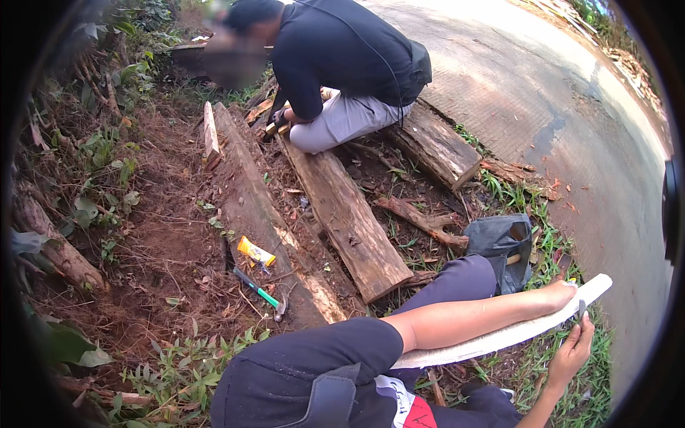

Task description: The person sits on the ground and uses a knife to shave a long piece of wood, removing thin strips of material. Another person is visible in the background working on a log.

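Note:
A long, slightly curved white strip, perhaps wood point(492, 344), lies slantwise across my lap, its far end pointing up and right toward the road. My left arm reaches along it, and my left hand point(558, 294) is closed around the strip near that end. My right hand point(573, 349) comes up from the lower edge, its fingers pinching a small, dark, flat thing point(581, 308) against the strip's near side. Its kind is too small to make out. Part of the strip is hidden under my left forearm.
Another person point(342, 64) crouches on a thick wooden beam point(349, 221), hands on a tool. A green-handled hammer point(260, 288) and yellow packet point(255, 251) lie on a weathered beam. A dark bag point(501, 250) stands beyond my knee; the paved road point(571, 143) runs right.

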Demonstrator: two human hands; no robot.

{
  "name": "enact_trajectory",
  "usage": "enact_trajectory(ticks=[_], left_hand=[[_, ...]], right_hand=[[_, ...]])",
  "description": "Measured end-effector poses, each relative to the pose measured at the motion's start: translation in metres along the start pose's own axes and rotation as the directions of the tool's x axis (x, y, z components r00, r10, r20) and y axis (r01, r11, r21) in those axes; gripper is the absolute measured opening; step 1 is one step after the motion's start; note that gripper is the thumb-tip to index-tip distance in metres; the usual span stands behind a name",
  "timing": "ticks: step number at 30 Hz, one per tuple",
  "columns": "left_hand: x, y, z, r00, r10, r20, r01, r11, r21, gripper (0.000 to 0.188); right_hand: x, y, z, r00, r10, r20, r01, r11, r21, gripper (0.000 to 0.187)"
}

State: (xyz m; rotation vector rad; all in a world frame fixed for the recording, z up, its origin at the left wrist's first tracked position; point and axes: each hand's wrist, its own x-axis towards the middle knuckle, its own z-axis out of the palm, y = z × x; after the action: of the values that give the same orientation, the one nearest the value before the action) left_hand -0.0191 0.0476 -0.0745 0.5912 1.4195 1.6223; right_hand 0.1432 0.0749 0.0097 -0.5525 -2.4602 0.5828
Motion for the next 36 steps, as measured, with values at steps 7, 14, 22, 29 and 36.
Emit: enact_trajectory(ticks=[7,14,22,29,36], left_hand=[[0.005,0.004,0.019,0.984,-0.160,0.078,0.164,0.986,-0.044,0.037],[0.012,-0.011,0.021,0.988,-0.128,0.086,0.131,0.991,-0.032,0.042],[0.006,-0.014,0.016,0.993,-0.055,0.101,0.067,0.990,-0.121,0.045],[-0.005,0.003,0.014,0.986,-0.141,0.084,0.147,0.986,-0.073,0.045],[-0.013,0.008,0.017,0.984,-0.143,0.109,0.145,0.989,-0.004,0.046]], right_hand=[[0.013,-0.001,-0.014,0.993,0.081,-0.083,-0.085,0.996,-0.041,0.026],[0.005,-0.003,-0.011,0.994,0.040,-0.099,-0.044,0.998,-0.036,0.027],[-0.007,-0.023,-0.010,0.999,-0.049,-0.005,0.050,0.998,0.028,0.027],[-0.011,-0.014,-0.010,0.999,0.031,-0.008,-0.031,0.998,0.057,0.026],[0.009,0.010,-0.016,0.988,0.093,-0.122,-0.093,0.996,0.010,0.027]])
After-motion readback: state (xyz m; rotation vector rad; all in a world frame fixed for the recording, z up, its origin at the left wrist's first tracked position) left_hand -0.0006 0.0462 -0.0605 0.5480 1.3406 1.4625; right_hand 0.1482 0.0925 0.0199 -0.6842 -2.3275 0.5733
